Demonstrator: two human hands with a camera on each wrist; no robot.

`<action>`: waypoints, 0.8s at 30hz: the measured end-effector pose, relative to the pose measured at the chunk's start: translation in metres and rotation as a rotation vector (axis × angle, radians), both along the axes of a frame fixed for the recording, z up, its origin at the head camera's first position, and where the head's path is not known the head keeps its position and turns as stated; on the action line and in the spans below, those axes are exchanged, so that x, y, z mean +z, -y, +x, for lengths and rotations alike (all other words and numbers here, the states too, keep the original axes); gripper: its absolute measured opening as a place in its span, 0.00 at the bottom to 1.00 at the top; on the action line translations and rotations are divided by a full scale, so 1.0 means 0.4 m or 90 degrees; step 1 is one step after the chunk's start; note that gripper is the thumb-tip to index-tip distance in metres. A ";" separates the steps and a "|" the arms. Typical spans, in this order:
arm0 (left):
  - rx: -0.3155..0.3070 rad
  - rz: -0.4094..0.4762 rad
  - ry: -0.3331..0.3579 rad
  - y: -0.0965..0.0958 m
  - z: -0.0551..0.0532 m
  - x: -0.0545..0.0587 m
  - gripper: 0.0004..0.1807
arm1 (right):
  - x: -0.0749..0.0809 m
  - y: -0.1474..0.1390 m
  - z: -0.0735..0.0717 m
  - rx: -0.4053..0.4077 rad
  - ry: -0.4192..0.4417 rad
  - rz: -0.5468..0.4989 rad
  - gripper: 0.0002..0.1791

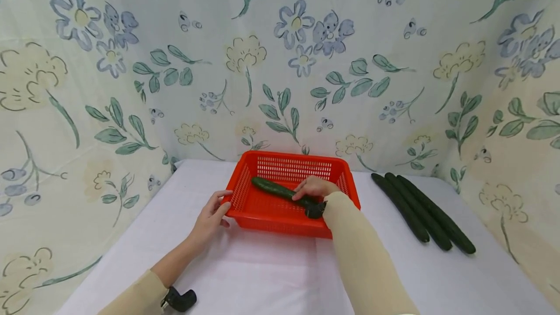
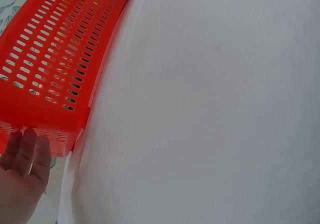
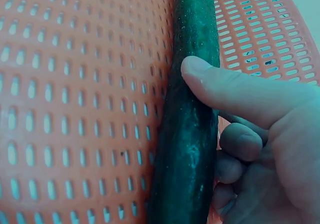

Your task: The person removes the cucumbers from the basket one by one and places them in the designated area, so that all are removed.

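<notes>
Inside the red plastic basket (image 1: 275, 227), a dark green cucumber (image 1: 269, 187) lies at a slant, its near end hidden by my right hand (image 1: 316, 187). That hand grips it, with the thumb across the top and the fingers curled round the far side, as the right wrist view shows on the cucumber (image 3: 192, 149). My left hand (image 1: 210, 218) holds the basket at its near left corner. In the left wrist view, fingers (image 2: 25, 151) of that hand lie against the outside of the basket (image 2: 60, 48), under the rim.
Three more cucumbers (image 1: 422, 213) lie side by side on the white cloth to the right of the basket. The white-covered table (image 1: 262, 276) runs back to a floral curtain (image 1: 280, 77) standing close behind the basket. Black wrist cameras sit on both wrists.
</notes>
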State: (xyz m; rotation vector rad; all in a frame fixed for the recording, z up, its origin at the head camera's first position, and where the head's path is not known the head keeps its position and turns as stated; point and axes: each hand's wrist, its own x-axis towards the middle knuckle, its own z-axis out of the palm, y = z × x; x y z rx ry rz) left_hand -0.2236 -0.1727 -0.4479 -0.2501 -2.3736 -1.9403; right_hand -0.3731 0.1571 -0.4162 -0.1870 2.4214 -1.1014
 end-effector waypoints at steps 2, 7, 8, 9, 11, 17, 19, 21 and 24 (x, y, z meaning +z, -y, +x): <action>0.002 0.001 -0.002 0.001 -0.002 0.002 0.22 | 0.003 0.003 -0.003 -0.010 0.008 -0.006 0.20; 0.009 -0.004 -0.006 0.004 -0.003 0.005 0.21 | 0.007 0.008 -0.011 0.011 -0.011 0.019 0.20; 0.008 -0.006 -0.008 0.004 -0.002 0.006 0.21 | 0.008 0.009 -0.012 0.017 -0.016 0.026 0.21; 0.008 -0.006 -0.010 0.004 -0.002 0.007 0.21 | 0.009 0.010 -0.013 0.023 -0.022 0.034 0.21; 0.010 -0.004 -0.011 0.003 -0.001 0.007 0.22 | 0.010 0.012 -0.014 0.033 -0.031 0.043 0.21; 0.008 0.004 -0.008 0.001 0.003 0.007 0.22 | 0.014 0.015 -0.018 0.039 -0.040 0.037 0.19; 0.005 0.008 -0.010 0.001 0.001 0.005 0.21 | 0.012 0.014 -0.021 0.045 -0.065 0.045 0.19; 0.003 0.009 -0.011 0.000 0.000 0.003 0.21 | 0.009 0.010 -0.024 0.047 -0.088 0.052 0.20; 0.001 0.010 -0.010 0.000 -0.001 0.003 0.21 | 0.005 0.007 -0.026 0.042 -0.110 0.058 0.20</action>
